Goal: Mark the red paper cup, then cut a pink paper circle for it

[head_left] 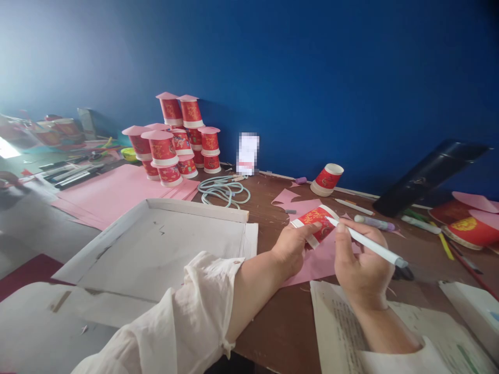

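My left hand (291,248) is closed around a red paper cup (315,220) with a white rim, held on its side over a pink paper sheet (317,262). My right hand (360,262) grips a white pen (370,245), its tip touching the cup near the rim. Both hands hover just above the brown table (273,322). White sleeves cover my forearms.
A stack of red cups with pink paper lids (175,140) stands at the back by the blue wall. One more cup (327,179) lies tipped over. Nearby are a coiled cable (223,189), pink sheets (117,192), a white cardboard tray (163,244), pens (374,223), a black tube (429,176), printed papers (343,332).
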A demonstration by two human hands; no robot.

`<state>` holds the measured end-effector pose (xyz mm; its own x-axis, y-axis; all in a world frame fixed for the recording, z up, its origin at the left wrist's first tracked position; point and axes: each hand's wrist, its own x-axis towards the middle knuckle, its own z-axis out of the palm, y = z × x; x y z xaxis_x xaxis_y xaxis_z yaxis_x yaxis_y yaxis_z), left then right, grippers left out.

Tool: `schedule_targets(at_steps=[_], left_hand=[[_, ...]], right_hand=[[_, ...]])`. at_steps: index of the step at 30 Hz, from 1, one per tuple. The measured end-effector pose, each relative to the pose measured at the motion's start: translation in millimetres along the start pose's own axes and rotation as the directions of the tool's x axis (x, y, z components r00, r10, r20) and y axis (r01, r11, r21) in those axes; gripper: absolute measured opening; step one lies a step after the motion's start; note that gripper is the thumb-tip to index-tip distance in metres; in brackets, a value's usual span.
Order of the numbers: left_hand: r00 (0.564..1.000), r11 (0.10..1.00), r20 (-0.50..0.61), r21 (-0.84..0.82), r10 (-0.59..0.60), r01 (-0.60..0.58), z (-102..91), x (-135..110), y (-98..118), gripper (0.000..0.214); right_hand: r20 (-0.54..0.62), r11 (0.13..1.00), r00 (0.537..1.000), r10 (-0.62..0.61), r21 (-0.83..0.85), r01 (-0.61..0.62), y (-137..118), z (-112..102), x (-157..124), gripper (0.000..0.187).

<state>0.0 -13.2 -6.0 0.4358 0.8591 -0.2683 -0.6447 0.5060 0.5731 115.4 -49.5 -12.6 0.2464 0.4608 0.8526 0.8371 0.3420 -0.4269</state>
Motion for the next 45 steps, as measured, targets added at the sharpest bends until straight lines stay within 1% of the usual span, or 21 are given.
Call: schedule_targets(at_steps=[6, 12, 15, 22, 27, 31, 40, 45], left_hand=[[0.999, 1.0, -0.035, 0.002, 0.016, -0.016, 2.2, -1.5, 0.7, 0.012], [1.0, 1.0, 0.0, 0.005, 0.011, -0.011, 0.8, 0.7, -0.9, 0.015], [1.0, 1.0, -0.002, 0.022, 0.018, -0.018, 0.6, 0.1, -0.9, 0.016], [1.0, 1.0, -0.023, 0.0, 0.0, 0.0, 2.4, -2.1, 1.8, 0.012], [1.0, 1.0, -0.016, -0.014, 0.026, -0.027, 3.6, -2.5, 1.9, 0.011], [1.0, 1.0, -0.025, -0.007, 0.01, -0.01, 4.2, -3.6, 2.3, 0.012], [1.0, 1.0, 0.005, -0.021, 0.01, -0.01, 2.6, -1.5, 1.2, 0.016], [1.0, 1.0, 0.004, -0.022, 0.017, -0.017, 2.2, -1.4, 0.8, 0.015]], right_hand=[[0.012, 1.0, 1.0, 0.013, 0.003, -0.013, -2.9, 0.3, 0.4, 0.014], [0.012, 1.0, 1.0, -0.01, -0.006, 0.01, -1.7, 0.8, -0.2, 0.013], [0.003, 1.0, 1.0, -0.005, 0.004, 0.005, -1.2, 0.0, -0.2, 0.014], [-0.02, 1.0, 1.0, 0.01, 0.005, -0.01, -1.6, -1.3, -0.6, 0.014], [0.015, 1.0, 1.0, 0.019, 0.003, -0.019, -0.8, -0.2, -0.6, 0.014], [0.011, 1.0, 1.0, -0.005, 0.004, 0.005, -1.1, 0.6, 0.4, 0.014], [-0.026, 0.999, 0.999, 0.024, 0.021, -0.024, -1.1, -2.4, -1.2, 0.016], [-0.01, 1.0, 1.0, 0.004, 0.025, -0.003, -1.0, -0.8, -1.2, 0.015]])
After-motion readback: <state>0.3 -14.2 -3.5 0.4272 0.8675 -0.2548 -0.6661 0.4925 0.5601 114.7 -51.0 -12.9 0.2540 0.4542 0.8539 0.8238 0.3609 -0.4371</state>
